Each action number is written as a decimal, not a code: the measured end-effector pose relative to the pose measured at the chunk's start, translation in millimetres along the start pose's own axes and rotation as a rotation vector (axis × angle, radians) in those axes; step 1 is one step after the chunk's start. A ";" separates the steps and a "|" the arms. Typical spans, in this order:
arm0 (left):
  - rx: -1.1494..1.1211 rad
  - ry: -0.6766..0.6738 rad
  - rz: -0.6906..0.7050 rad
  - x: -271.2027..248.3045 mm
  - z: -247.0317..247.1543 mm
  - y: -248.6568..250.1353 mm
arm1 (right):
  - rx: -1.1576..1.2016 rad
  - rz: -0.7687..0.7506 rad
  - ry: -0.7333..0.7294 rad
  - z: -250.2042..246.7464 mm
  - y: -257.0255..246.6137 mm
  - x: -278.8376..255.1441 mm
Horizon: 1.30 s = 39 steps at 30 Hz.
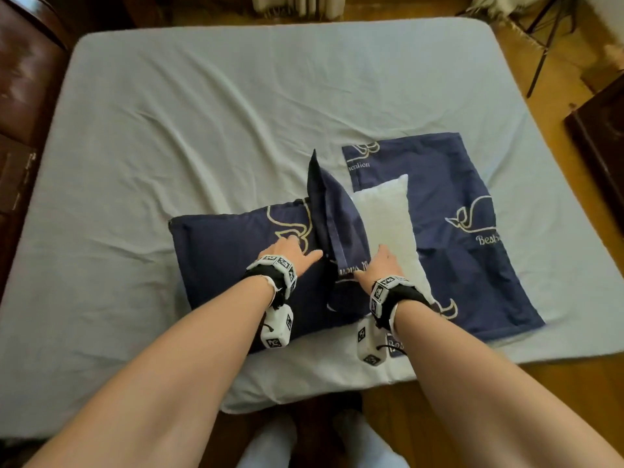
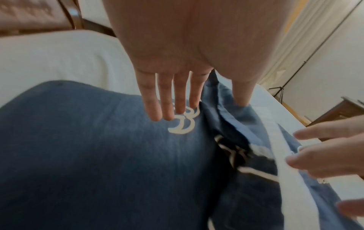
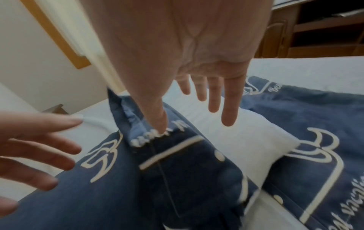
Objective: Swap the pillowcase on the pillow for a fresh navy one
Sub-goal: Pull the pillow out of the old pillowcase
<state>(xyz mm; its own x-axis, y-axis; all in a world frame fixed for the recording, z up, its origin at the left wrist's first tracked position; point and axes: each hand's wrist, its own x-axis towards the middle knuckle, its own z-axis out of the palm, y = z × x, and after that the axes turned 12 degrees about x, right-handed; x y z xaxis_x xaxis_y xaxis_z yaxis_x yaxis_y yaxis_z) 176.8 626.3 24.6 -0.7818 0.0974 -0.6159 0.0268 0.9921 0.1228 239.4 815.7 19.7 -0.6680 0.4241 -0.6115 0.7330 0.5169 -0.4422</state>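
- The pillow is white and lies near the front edge of the bed, a little right of the middle. Its left part is inside a navy pillowcase, and its right part sticks out bare.
- This navy pillowcase has cream line drawings and some script on it. It is plump on the left side, where the pillow fills it.
- The open end of the pillowcase is folded back into a loose flap, which stands up in a point between the two hands.
- The left hand lies on the filled part of the pillowcase, just left of the flap. In the left wrist view its fingers are straight and close together, with the tips on the cloth, and the hand grasps nothing.
- The right hand is just right of the flap, at the border between navy cloth and bare pillow. Its fingers are straight and spread over the white pillow, and its thumb tip touches the flap. This hand also holds nothing.
- A second navy pillowcase with the same cream pattern lies flat on the bed to the right, and the bare end of the pillow rests on it.
- The bed has a pale, wrinkled sheet. Dark wooden furniture stands at the left of the bed.
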 end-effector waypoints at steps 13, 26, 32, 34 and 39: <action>-0.155 -0.073 -0.196 64.7 62.2 52.3 | -0.185 -0.448 -0.328 37.5 56.3 80.7; 0.021 -0.052 -0.672 -13.6 99.3 -114.2 | -0.400 -0.134 -0.202 87.9 63.8 86.5; -0.144 0.109 -0.608 4.5 73.7 -78.3 | -0.352 -0.144 -0.143 77.6 16.4 77.3; -0.027 0.240 -0.471 19.3 50.7 -64.3 | -0.333 -0.197 -0.163 69.6 -9.0 79.4; 0.041 0.282 -0.199 64.1 -7.0 -43.9 | -0.339 -0.317 -0.208 65.2 -66.2 95.4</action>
<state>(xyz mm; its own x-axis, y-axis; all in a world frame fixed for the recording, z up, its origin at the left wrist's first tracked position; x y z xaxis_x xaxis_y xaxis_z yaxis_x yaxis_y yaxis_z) 121.2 588.5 -14.8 -0.9153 -0.1183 -0.3851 -0.1229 0.9923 -0.0128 135.5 773.4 -52.1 -0.7861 0.0682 -0.6143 0.3924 0.8231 -0.4107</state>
